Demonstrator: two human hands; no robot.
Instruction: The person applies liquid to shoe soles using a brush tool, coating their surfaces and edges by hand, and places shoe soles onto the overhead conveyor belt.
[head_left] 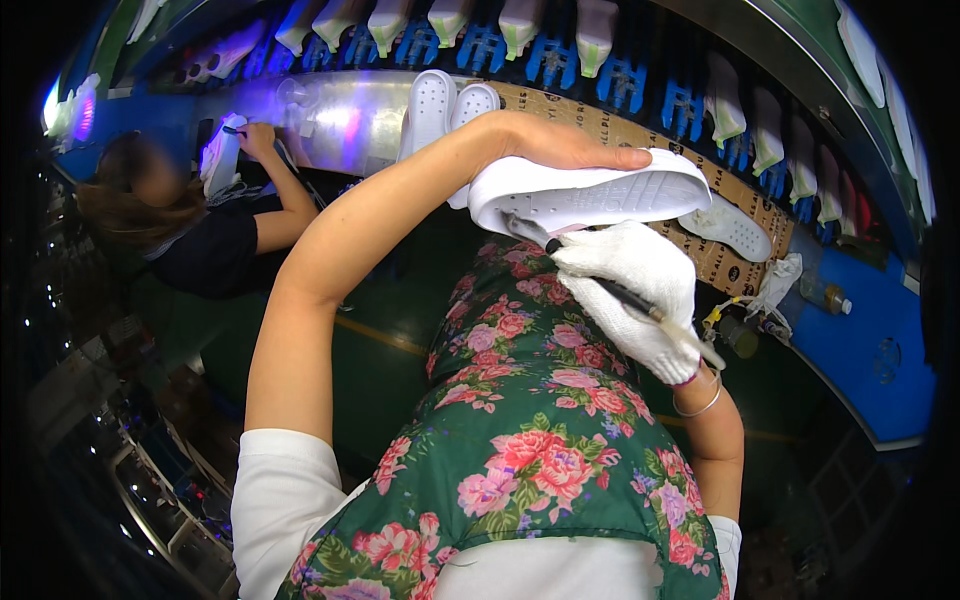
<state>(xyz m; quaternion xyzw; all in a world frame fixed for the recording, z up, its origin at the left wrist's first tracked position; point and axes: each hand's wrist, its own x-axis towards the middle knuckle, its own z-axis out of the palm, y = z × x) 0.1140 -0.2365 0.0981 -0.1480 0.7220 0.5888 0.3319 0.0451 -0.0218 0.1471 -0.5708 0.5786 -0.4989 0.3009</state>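
Observation:
My bare left hand (575,148) grips a white shoe sole (640,197) along its upper edge and holds it up, tilted so that its hollow inside faces me. On my right hand (635,270) is a white knitted glove, its fingers closed around a slim brush (527,230). The bristle end touches the inner rim at the sole's left end. The brush's pale handle end sticks out past my wrist. Below both hands lies a green floral apron (530,410) over my lap.
Two white soles (432,105) stand behind my left forearm. Another sole (735,228) lies on printed cardboard (715,265). Shoe uppers (595,35) hang on blue clamps (550,62) at the back. A bottle (825,296) lies on a blue tabletop (870,345). A co-worker (205,245) sits left.

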